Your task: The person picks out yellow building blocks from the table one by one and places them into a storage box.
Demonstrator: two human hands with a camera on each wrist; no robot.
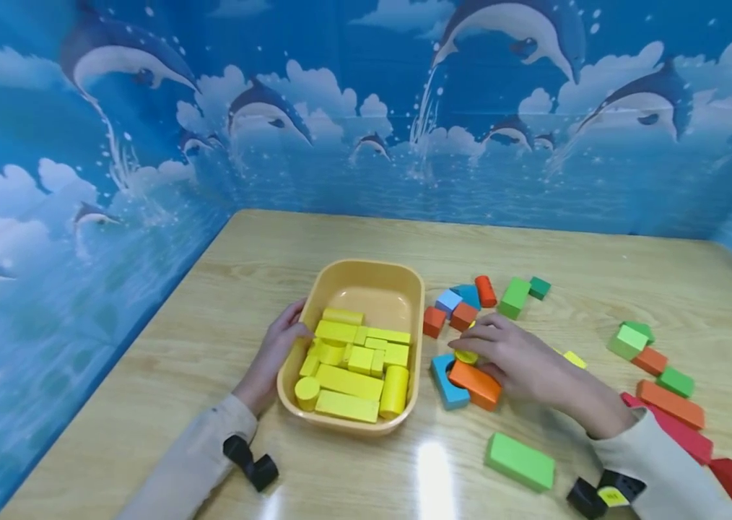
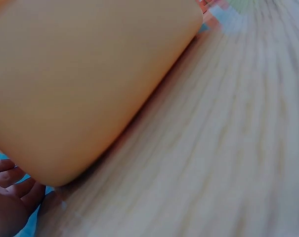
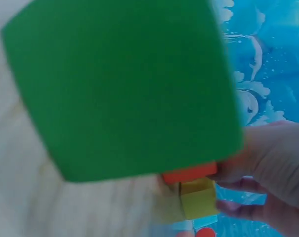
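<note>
A tan plastic bin [image 1: 366,269] holds many yellow blocks [image 1: 349,380], both flat bricks and cylinders. My left hand [image 1: 275,352] grips the bin's left side, its thumb at the rim and its fingers along the outer wall [image 2: 90,89]. To the right of the bin, my right hand [image 1: 518,354] pinches a yellow block [image 3: 198,203], partly covered by the fingers. Just beneath that hand lie an orange block [image 1: 476,385] and a blue block with a curved cutout [image 1: 449,383]. A light green brick [image 1: 520,462] lies nearer the front, its end filling much of the right wrist view.
Behind the right hand sits a cluster with a red cylinder [image 1: 486,291], a green brick [image 1: 514,297] and red cubes [image 1: 434,321]. Farther right runs a row of green, orange and red blocks [image 1: 671,404]. A dolphin-print backdrop [image 1: 366,166] borders the wooden table [image 1: 314,235].
</note>
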